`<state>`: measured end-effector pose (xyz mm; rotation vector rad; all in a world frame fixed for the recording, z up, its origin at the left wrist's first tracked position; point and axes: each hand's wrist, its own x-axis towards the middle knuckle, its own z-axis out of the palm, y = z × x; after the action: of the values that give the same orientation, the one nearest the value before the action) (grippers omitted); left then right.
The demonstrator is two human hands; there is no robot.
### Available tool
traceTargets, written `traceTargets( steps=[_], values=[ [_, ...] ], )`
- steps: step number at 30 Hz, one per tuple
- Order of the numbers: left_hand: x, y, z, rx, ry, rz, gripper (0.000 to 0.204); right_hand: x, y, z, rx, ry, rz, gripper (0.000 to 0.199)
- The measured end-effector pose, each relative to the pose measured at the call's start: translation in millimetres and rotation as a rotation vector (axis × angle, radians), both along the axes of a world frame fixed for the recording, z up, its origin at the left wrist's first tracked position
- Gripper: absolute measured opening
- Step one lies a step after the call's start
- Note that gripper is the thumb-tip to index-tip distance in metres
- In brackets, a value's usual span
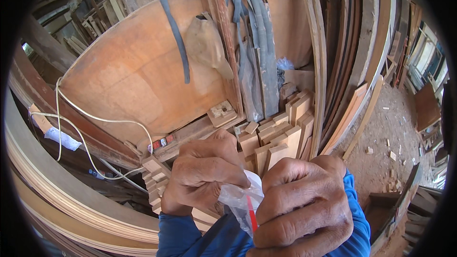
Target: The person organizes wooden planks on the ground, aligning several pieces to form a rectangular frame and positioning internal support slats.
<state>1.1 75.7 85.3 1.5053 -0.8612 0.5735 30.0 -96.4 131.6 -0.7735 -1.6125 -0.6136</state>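
A small clear plastic bag [238,199] with a red strip along it is stretched between my two hands, low in the middle of the view. My left hand [202,171] is closed, with its thumb and fingers pinching the bag's upper left edge. On the other side, my right hand [302,204] curls its fingers round the bag's right part and hides it. Something white and rounded [254,179] shows at the top of the bag between the hands; I cannot make out what it is. Both forearms wear blue sleeves.
Stacked wood blocks [278,138] stand just beyond my hands, before a large orange-brown panel [128,76]. Grey-blue strips [266,62] hang over it. A white cable [100,120] runs to a socket strip [164,143]. Curved boards [85,204] lie left; scraps litter the floor [381,147] right.
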Motion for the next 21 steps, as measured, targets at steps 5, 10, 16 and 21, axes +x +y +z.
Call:
traceTargets(
  steps=[5,10,16,21],
  values=[
    [-4,17,-6,0.089,0.032,0.141,0.008,18,1,-2,-0.112,-0.007,-0.052,0.010],
    [24,15,-12,0.044,0.150,0.227,0.023,63,-28,-10,-0.288,0.265,-0.213,0.043],
    [41,29,-16,-0.079,0.271,0.205,0.015,111,-13,-60,-0.405,0.801,0.069,0.121],
    [76,28,-12,-0.131,0.313,0.228,0.018,120,11,-77,-0.500,0.795,-0.076,0.040]
  ],
)
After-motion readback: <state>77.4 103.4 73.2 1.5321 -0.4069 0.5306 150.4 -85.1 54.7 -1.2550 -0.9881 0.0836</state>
